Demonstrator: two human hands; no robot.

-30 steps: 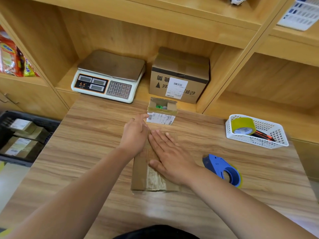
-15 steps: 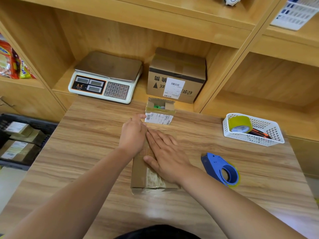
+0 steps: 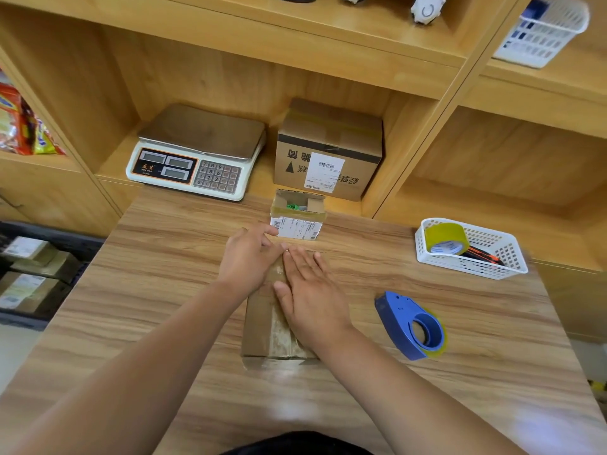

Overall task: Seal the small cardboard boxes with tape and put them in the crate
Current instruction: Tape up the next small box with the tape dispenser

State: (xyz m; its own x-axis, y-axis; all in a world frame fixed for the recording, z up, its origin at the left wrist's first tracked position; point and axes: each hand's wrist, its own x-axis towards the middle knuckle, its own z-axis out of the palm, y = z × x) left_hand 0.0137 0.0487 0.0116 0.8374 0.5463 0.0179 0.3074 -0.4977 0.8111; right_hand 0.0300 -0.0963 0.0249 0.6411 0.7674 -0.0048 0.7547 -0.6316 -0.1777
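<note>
Small brown cardboard boxes on wooden worktop [image 3: 164, 290]: 2 (taped flat box [image 3: 259, 326], open-topped box [image 3: 297, 213]).
Labelled boxes [image 3: 26, 249] in black crate [image 3: 49, 231]: 3 visible.
Large cardboard carton [image 3: 328, 149]: 1.
White weighing scale [image 3: 197, 152]: 1.
White plastic mesh baskets: 2 (worktop basket [image 3: 492, 261], shelf basket [image 3: 542, 37]).
Blue tape dispenser [image 3: 407, 323]: 1.
Loose yellow tape roll [image 3: 445, 238]: 1.

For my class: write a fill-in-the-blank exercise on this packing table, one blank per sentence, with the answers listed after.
1. The dispenser right of the taped box is ___ in colour.
2. The tape roll lies in a ___ basket.
3. The small box beyond the left hand and right hand has its top ___.
4. The scale stands ___ of the big box.
Answers: blue; white; open; left.
</note>
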